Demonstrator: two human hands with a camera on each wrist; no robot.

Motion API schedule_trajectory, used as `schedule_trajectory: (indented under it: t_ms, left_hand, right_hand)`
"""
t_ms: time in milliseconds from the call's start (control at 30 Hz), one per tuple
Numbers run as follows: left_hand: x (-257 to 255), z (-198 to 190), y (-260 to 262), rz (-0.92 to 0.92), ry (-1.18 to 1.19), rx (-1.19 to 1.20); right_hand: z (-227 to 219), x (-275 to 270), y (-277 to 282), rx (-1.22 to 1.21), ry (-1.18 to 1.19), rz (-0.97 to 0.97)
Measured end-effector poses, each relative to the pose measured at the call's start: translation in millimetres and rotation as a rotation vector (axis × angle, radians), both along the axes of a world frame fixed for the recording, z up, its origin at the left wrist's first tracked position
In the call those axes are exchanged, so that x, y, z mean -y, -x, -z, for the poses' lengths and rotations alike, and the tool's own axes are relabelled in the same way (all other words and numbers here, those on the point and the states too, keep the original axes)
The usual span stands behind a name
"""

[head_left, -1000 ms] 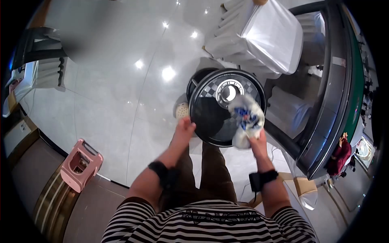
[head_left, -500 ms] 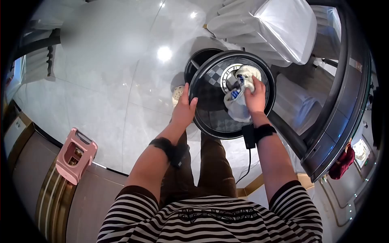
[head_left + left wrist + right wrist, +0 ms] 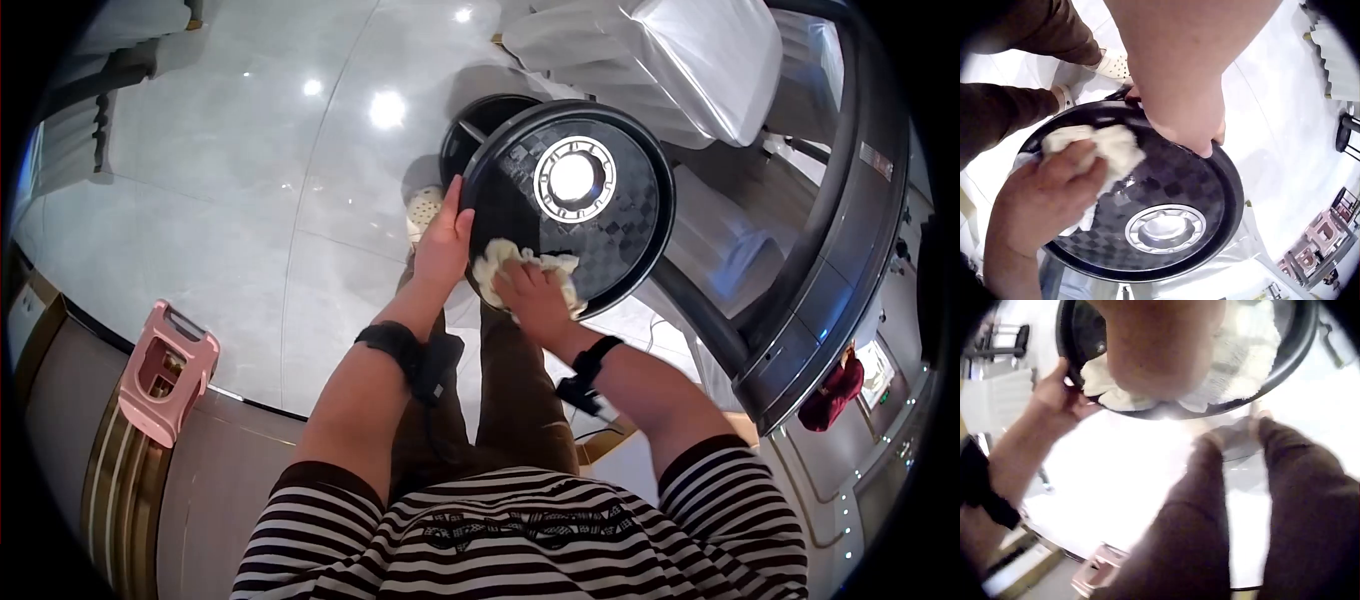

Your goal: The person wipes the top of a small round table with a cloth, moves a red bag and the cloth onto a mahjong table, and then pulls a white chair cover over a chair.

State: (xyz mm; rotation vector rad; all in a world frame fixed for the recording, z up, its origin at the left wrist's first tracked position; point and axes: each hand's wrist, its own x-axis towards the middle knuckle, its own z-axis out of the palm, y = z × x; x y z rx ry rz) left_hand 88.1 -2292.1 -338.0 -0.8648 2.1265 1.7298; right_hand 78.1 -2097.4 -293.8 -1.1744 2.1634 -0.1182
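left hand gripping, right hand pressing flat

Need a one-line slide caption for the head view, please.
Left hand holds the rim of a round black tray while the right hand presses a pale cloth against it.
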Motion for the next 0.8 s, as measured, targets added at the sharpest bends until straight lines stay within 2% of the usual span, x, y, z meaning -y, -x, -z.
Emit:
schedule_trajectory:
  t_ms: [33,67,100,133,200,233,267,300,333,367,433,467,533,567,600,667,700,800]
  left_hand:
    - [-1.0,3.5,1.4,-0.010,0.011,-0.034]
    - [-2.1,6.0,1.7,-0.022,0.023,-0.069]
    - [-1.9,8.3,-0.3,-0.024,-0.003,-0.100]
    - [0.1,7.9,-0.3,-0.013,-0.015,-0.090]
    - [2.6,5.1,-1.2,0.002,-0.048,-0.071]
    - [1.2,4.7,-2.0,-0.008,-0.034,-0.071]
    - [0.3,8.8,-3.8,0.001,-0.024,-0.116]
    - [1.2,8.0,-3.0,0.010,-0.037,-0.088]
    - [2.1,5.6,-1.8,0.020,-0.045,-0.059]
    - [2.5,4.2,-1.1,0.028,-0.040,-0.032]
    - [4.0,4.7,-0.9,0.048,-0.020,0.028]
    - [2.2,6.2,-0.9,0.045,-0.013,-0.015]
    - [-4.5,7.6,-3.8,0.047,-0.003,-0.086]
    - [-5.0,6.2,-4.0,0.042,-0.043,-0.039]
    - [-4.9,-1.5,0.3,0.035,-0.079,0.010]
    - [-5.0,-3.1,0.2,0.026,-0.106,0.065]
    - [-6.1,2.3,-1.4,0.023,-0.099,0.066]
    - [-9.9,-0.7,4.6,0.020,-0.056,0.091]
  right_hand:
    - [-6.3,-21.8,7.0,0.037,-0.006,-0.108]
    - [2.6,-54.9,8.4,-0.051,-0.046,-0.323]
    - [-0.6,-80.9,19.9,-0.013,-0.024,-0.376]
    - [11.2,-116.1,27.5,-0.073,-0.081,-0.516]
    - [6.9,-156.4,64.8,-0.012,-0.240,-0.517]
    - [-11.4,-150.1,88.0,-0.014,-0.530,-0.484]
    - [-15.4,-161.9,104.5,-0.176,-0.556,-0.345]
    - [-33.3,-148.9,131.9,-0.136,-0.696,-0.171]
    - [-50.6,-137.5,149.7,-0.225,-0.641,-0.002]
    - [-37.5,-153.0,165.2,-0.266,-0.603,0.152]
    - [-43.2,-145.5,184.5,-0.281,-0.250,0.388]
    - [-46.8,-133.3,188.1,-0.272,-0.072,0.484]
    - [-33.7,-111.6,175.8,-0.294,0.112,0.664]
    - [-6.3,-117.6,164.1,-0.284,0.127,0.682]
    - [28.6,-124.9,145.4,-0.292,-0.030,0.667]
    - [39.8,-86.0,98.9,-0.485,-0.197,0.874]
    - [35.0,-76.9,91.7,-0.364,-0.217,0.970]
    - [39.6,-75.6,46.6,-0.309,-0.273,0.893]
